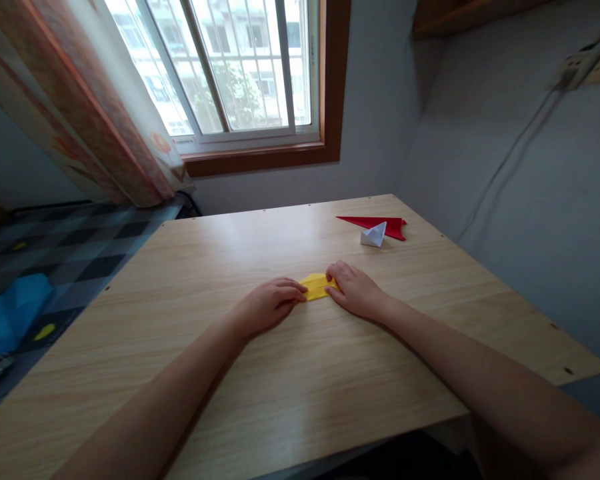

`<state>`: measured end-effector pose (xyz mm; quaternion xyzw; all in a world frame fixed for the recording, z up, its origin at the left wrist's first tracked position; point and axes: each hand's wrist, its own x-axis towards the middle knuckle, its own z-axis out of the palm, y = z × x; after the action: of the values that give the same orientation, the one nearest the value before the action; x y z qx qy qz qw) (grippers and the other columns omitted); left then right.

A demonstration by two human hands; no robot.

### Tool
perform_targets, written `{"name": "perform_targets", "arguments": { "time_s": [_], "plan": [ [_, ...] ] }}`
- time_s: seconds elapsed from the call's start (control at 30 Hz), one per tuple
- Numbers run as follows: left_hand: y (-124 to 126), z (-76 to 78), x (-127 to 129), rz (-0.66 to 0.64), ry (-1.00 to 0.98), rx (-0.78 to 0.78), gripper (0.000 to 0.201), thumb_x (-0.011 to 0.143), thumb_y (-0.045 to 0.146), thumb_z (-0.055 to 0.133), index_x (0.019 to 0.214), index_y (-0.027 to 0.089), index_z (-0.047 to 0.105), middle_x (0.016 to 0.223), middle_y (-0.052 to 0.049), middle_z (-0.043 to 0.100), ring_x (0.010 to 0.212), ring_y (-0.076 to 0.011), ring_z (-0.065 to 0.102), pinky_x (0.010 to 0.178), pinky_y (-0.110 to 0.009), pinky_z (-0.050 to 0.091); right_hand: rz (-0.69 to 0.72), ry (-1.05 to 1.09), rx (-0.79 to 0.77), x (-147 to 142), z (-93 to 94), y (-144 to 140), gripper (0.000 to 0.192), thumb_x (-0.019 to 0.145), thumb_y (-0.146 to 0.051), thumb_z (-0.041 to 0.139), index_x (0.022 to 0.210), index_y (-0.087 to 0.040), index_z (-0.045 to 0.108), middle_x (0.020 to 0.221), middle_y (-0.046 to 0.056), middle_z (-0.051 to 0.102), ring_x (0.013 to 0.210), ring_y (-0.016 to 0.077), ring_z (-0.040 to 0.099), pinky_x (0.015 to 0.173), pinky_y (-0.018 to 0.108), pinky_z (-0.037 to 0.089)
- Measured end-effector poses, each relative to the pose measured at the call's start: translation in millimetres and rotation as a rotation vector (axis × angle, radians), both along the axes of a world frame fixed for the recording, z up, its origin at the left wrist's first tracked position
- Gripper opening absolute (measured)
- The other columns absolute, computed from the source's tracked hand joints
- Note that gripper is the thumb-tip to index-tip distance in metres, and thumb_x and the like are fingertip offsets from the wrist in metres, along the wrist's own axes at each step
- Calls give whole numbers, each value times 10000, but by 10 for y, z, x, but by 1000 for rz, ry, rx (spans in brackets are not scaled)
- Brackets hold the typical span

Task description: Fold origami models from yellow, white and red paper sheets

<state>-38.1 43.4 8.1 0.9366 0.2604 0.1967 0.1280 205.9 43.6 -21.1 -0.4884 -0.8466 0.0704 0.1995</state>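
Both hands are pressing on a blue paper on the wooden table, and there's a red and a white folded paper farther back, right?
Not quite: the paper under the left hand and right hand is yellow, not blue, as the head view shows. The rest holds: it lies on the wooden table, with the red folded paper and white folded paper farther back.

Head-worn view, down over table [330, 400]

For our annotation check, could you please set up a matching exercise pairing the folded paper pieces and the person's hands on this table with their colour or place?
Column one:
1. flat pointed paper
2. small folded paper
3. paper under the hands
4. left hand

Column two:
A. yellow
B. pressing the yellow paper's left end
C. red
D. white

Pairs: 1-C, 2-D, 3-A, 4-B
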Motion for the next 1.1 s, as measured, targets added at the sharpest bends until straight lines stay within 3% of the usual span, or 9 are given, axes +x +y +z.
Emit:
{"name": "perform_targets", "arguments": {
  "time_s": [0.23,0.47,0.63,0.83,0.97,1.1],
  "plan": [
    [-60,9,27,136,-16,-42,218,885,114,489,1010,177,655,1004,-57,708,925,-163,651,840,-295,534,51,17,-17,16,24,8,165,882,-157,530,1047,-161,535,1046,88,587,999,211,552,888,335,436],
    [-156,5,188,109,160,133,298,962,247,459,1200,234,638,1069,-79,654,998,-213,584,882,-374,508,69,-13,-9,1,95,-28,242,890,-167,530,1125,-152,587,1057,89,596,987,204,557,857,320,430],
    [-189,8,195,108,203,216,273,973,272,452,1142,219,658,1098,-84,633,1038,-222,562,919,-388,493,102,-84,31,19,180,-44,256,897,-187,539,1093,-223,700,919,68,589,867,196,539,790,324,395],
    [-234,26,203,206,223,369,242,962,271,463,1058,191,670,1096,-95,631,1050,-255,537,939,-442,440,118,-41,75,63,237,-49,286,840,-106,544,974,-236,761,926,77,603,914,218,516,823,362,369],
    [-252,55,231,217,264,352,258,967,301,448,985,179,675,927,-79,641,936,-239,546,860,-414,443,176,-9,81,78,244,-60,312,818,-69,542,924,-255,769,962,69,624,939,215,515,862,383,362],
    [-250,60,238,228,265,313,294,983,332,417,984,190,674,925,-73,657,936,-230,555,869,-407,429,268,40,74,92,219,-59,351,795,-39,544,905,-289,765,1039,38,663,1010,209,542,923,397,367]
  ]
}}
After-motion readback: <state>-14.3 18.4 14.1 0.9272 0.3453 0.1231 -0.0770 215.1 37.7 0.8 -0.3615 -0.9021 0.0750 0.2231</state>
